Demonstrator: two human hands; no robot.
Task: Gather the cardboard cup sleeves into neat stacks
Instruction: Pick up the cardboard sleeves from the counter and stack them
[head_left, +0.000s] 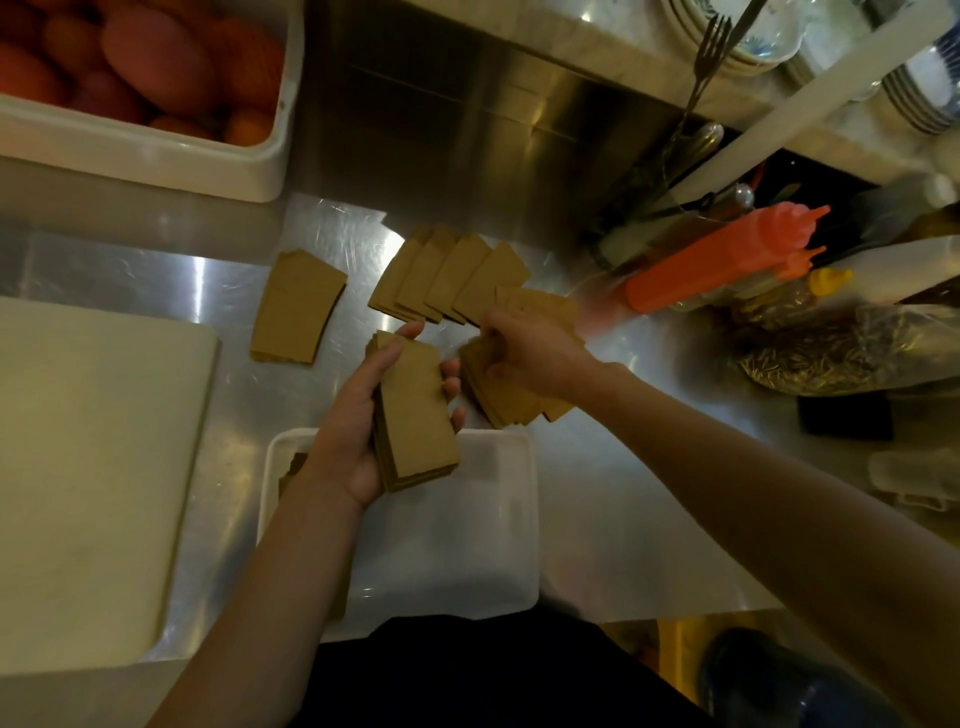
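Note:
My left hand (353, 431) grips a squared stack of brown cardboard cup sleeves (415, 410) above a white plastic tray. My right hand (530, 348) is closed on a looser bunch of sleeves (498, 395) that rests on the steel counter just right of the held stack. Behind my hands a fanned row of sleeves (452, 275) lies overlapping on the counter. A separate neat pile of sleeves (296, 312) sits to the left of that row. A few more sleeves (291, 467) show in the tray under my left wrist.
The white tray (467, 545) sits at the counter's front edge. A pale cutting board (88, 457) fills the left. A white tub of red-orange produce (156, 150) stands back left. Squeeze bottles (727, 260), cutlery and a bag of seeds (841, 348) crowd the right.

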